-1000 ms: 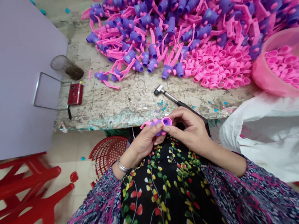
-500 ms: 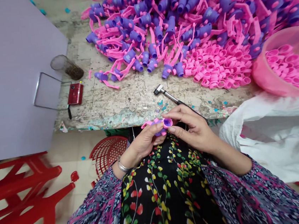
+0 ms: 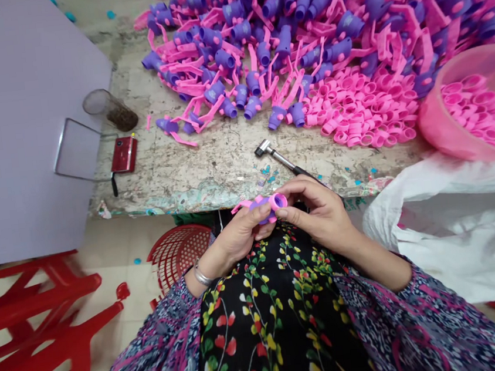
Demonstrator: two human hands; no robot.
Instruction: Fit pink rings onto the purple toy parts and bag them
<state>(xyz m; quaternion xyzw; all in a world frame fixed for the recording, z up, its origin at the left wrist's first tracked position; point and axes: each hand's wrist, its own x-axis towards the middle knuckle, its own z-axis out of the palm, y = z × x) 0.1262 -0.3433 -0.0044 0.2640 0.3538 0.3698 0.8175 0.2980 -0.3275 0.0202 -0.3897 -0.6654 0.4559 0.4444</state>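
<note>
Above my lap, my left hand [image 3: 241, 231] is closed around a purple plastic body [image 3: 260, 212] with a pink lever pointing left. At the body's right end is a pink ring [image 3: 278, 201], its opening facing up towards me. My right hand [image 3: 316, 208] pinches this ring between thumb and fingers; some fingertips are hidden behind it. Beyond my hands, on the worn table [image 3: 210, 171], lies a hammer [image 3: 280, 157], its dark handle partly covered by my right hand. Loose pink rings [image 3: 363, 108] are heaped farther back.
A large pile of purple bodies with pink levers [image 3: 258, 37] covers the table's back. At right stand a pink bowl [image 3: 444, 123] of rings and a white sack [image 3: 465, 239]. A glass jar [image 3: 111, 110], a red box [image 3: 124, 155] and red stools [image 3: 44, 313] are left.
My right fingers have closed in on the pink ring, with the forefinger dropping behind it. The ring and body have turned slightly. My left hand keeps its grip.
</note>
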